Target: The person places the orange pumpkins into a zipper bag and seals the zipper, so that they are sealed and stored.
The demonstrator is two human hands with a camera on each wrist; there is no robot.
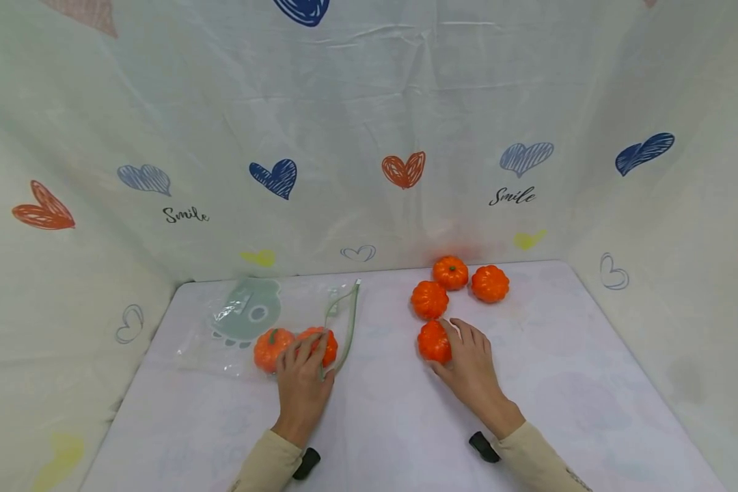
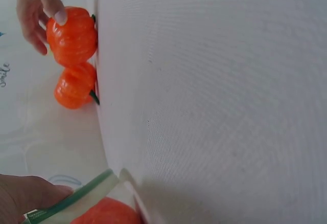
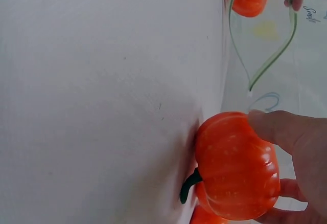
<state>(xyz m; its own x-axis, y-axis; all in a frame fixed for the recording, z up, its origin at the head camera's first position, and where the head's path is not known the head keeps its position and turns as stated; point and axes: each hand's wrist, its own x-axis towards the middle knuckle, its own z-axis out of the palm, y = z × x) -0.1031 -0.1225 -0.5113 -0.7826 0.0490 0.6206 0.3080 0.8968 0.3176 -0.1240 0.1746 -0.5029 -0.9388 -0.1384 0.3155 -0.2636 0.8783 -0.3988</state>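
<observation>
A clear zip bag with a pale green print lies at the left, its green-edged mouth gaping toward the right. Two small orange toy pumpkins sit in it: one pumpkin with its green stem showing, the other pumpkin partly behind my left hand. That hand pinches the bag's green edge, the thumb lying against it in the left wrist view. With thumb and fingers spread around it, my right hand grips another orange pumpkin. Its dark green stem points toward the table in the right wrist view.
Three more orange pumpkins stand behind the right hand: a near pumpkin, a back pumpkin by the wall sheet and a right pumpkin. The white table meets a sheet printed with hearts.
</observation>
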